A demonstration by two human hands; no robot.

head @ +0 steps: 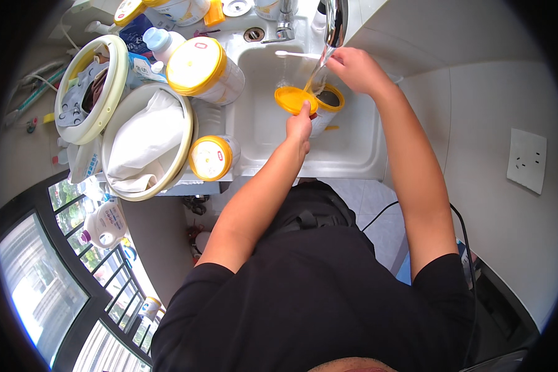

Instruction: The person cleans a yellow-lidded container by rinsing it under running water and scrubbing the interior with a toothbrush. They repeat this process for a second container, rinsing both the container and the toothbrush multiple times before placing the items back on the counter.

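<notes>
My left hand (pixel 300 126) grips a yellow plastic lid (pixel 294 99) by its near edge, over the white sink basin (pixel 269 139). Water from the chrome faucet spout (pixel 336 23) runs down onto the lid. In my right hand (pixel 356 69) is a white toothbrush (pixel 297 55), its head pointing left past the stream. An opened can (pixel 329 98) with a yellow rim stands in the basin just behind the lid, partly covered by it and by my left hand. The can's inside looks dark grey.
Left of the basin stand a large yellow-lidded can (pixel 200 69) and a smaller one (pixel 212 158). Beside them are a tub (pixel 144 139) holding white cloth and another tub (pixel 116 88) of laundry. A white bottle (pixel 160 42) sits behind. A tiled wall (pixel 423 107) bounds the right side.
</notes>
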